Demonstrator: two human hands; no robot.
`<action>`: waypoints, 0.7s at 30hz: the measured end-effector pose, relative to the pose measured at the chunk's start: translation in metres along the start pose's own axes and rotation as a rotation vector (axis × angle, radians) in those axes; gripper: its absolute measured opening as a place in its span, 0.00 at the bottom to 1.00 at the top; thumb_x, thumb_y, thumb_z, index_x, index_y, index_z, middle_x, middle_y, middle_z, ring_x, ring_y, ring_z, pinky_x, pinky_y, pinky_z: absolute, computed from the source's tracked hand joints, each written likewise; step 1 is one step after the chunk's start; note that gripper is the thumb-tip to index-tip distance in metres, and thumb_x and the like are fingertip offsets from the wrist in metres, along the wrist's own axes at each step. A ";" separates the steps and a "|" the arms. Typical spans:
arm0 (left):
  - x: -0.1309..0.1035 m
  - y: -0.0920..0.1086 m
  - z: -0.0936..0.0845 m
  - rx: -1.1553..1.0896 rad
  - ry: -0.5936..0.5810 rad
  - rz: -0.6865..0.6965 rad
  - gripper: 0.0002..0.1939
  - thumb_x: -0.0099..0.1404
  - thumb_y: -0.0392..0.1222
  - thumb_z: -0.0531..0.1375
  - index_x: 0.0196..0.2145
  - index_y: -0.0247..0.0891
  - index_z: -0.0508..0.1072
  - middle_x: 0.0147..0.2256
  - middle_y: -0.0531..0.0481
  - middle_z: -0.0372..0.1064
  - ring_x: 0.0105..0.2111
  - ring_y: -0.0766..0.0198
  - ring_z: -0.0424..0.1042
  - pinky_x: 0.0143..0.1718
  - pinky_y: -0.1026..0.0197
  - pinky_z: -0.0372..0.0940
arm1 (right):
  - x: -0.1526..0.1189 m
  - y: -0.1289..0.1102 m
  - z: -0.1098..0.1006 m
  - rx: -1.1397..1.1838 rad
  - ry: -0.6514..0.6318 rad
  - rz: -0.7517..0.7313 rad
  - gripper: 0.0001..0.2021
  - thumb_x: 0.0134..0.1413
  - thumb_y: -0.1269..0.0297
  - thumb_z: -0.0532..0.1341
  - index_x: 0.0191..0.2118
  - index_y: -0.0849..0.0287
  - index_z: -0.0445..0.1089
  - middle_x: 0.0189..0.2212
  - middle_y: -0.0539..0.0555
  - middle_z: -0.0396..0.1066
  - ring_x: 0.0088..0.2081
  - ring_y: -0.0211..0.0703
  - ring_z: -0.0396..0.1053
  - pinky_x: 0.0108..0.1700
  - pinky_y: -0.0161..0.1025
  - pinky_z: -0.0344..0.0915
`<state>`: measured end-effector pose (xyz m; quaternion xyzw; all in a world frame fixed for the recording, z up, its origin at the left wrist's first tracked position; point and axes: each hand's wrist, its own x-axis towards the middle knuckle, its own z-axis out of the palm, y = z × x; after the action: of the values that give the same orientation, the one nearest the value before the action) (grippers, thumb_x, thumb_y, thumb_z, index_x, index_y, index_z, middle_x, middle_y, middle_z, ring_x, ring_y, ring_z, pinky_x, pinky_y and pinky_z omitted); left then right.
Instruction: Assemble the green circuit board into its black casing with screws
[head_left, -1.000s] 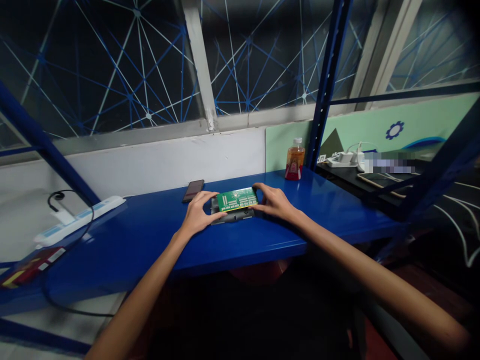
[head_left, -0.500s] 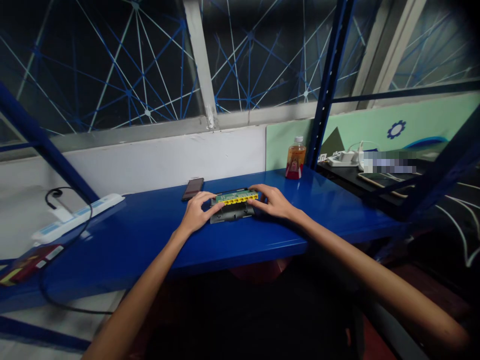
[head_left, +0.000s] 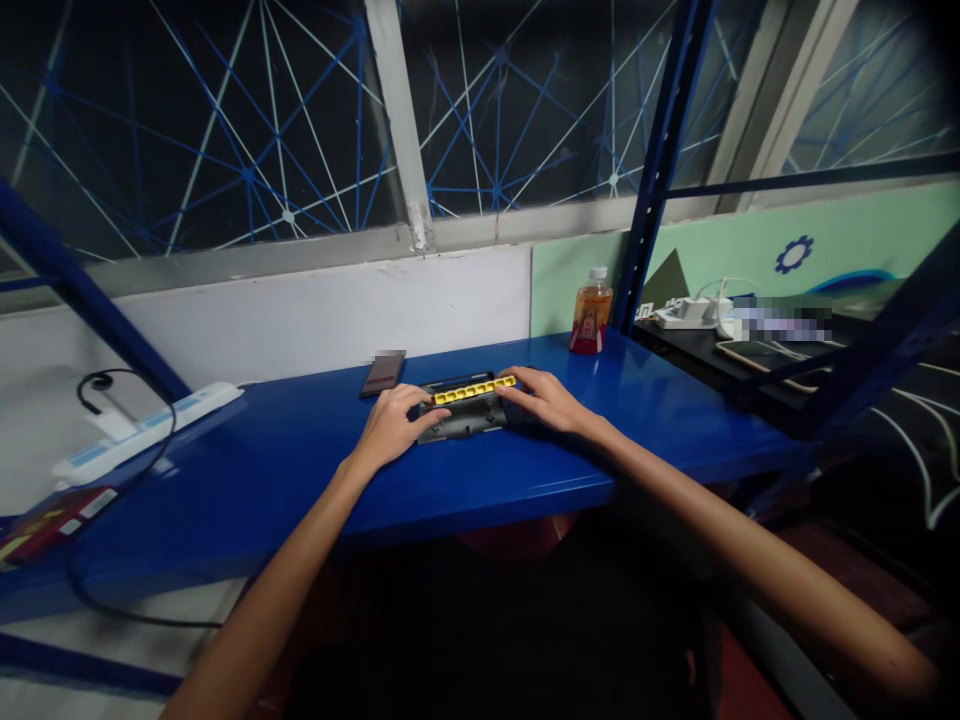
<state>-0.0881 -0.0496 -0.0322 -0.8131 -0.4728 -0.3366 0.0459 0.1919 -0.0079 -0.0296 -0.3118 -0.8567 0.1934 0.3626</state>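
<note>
A circuit board with a row of yellow ports [head_left: 475,390] is tilted over a dark grey plastic casing [head_left: 469,418] on the blue table. My left hand [head_left: 391,424] grips the board's left end, its thumb stretched along the front below the ports. At the right end, my right hand [head_left: 546,401] holds the board with fingers over the top and thumb near the front. The board's green face is almost out of sight. Whether its lower edge touches the casing I cannot tell.
Behind my left hand lies a dark phone [head_left: 383,373]. A bottle of orange-red drink [head_left: 592,312] stands at the back right. On the left are a white power strip [head_left: 150,432], a black cable [head_left: 174,440] and a red box [head_left: 56,525]. A blue post [head_left: 651,220] rises beyond the bottle.
The board has tipped, so its green face, visible before, is now mostly hidden while the yellow ports still show. Both hands stay at its ends. The view has shifted slightly.
</note>
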 end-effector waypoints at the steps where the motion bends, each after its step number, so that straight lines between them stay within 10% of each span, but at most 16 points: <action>1: 0.000 0.001 0.000 0.006 0.008 0.004 0.16 0.66 0.53 0.57 0.32 0.39 0.75 0.36 0.48 0.75 0.40 0.56 0.71 0.42 0.55 0.60 | 0.000 0.000 0.000 0.014 -0.007 0.017 0.19 0.63 0.51 0.51 0.46 0.59 0.70 0.34 0.55 0.72 0.33 0.42 0.67 0.36 0.38 0.60; 10: -0.001 0.006 0.001 -0.082 -0.023 0.021 0.21 0.68 0.50 0.55 0.22 0.37 0.73 0.23 0.51 0.69 0.27 0.63 0.68 0.32 0.62 0.60 | 0.001 0.005 0.003 0.279 -0.079 0.141 0.19 0.61 0.47 0.52 0.32 0.60 0.64 0.22 0.48 0.65 0.19 0.34 0.64 0.25 0.34 0.59; 21: -0.002 0.007 0.000 -0.073 -0.008 -0.082 0.24 0.69 0.49 0.53 0.18 0.36 0.68 0.20 0.54 0.64 0.23 0.67 0.64 0.28 0.65 0.56 | 0.000 0.021 0.012 0.395 -0.118 0.130 0.24 0.52 0.59 0.64 0.52 0.60 0.61 0.30 0.48 0.65 0.18 0.30 0.62 0.18 0.31 0.59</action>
<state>-0.0834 -0.0544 -0.0315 -0.7955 -0.4933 -0.3519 0.0003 0.1914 0.0062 -0.0496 -0.2777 -0.7999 0.3983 0.3527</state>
